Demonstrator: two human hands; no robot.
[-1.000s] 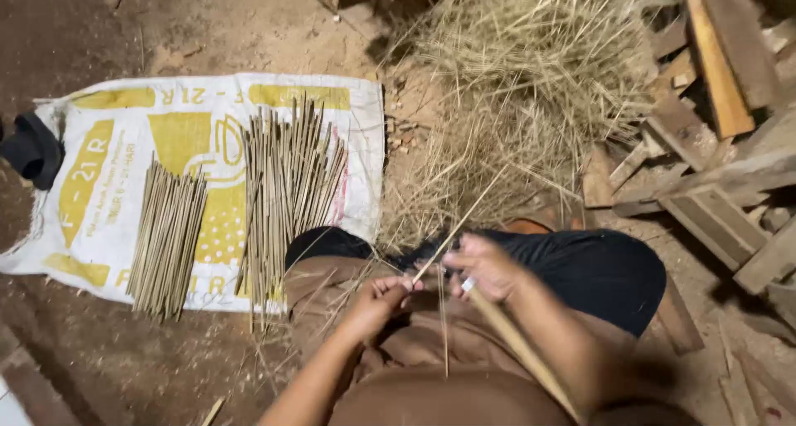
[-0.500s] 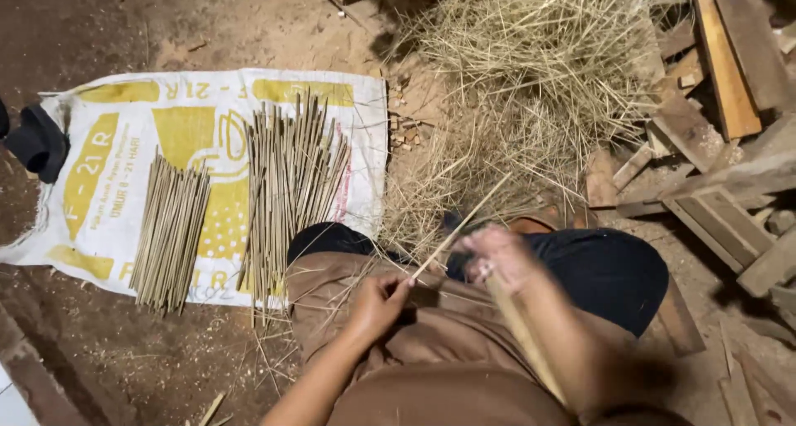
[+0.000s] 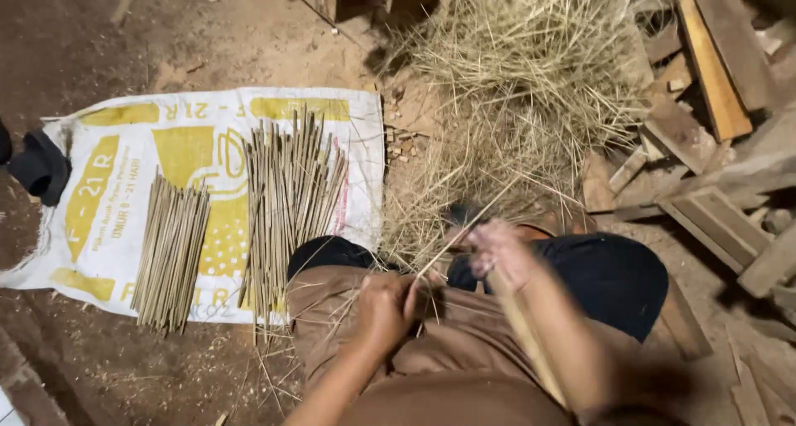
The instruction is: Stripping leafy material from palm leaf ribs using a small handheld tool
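1. Now the left hand (image 3: 385, 306) is pinching a thin stick (image 3: 464, 231) over the lap.
2. Right hand (image 3: 497, 252) is blurring; I cannot tell its grip.
3. Sticks (image 3: 290, 198) are lying near the sack's (image 3: 91, 252) right edge.
4. Pulling hard risks snapping the stick.

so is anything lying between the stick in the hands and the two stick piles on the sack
Nothing visible. The thin stick is gripped by the left hand and the blurred right hand; only the person's knee and bare sack lie before the longer pile and shorter pile.
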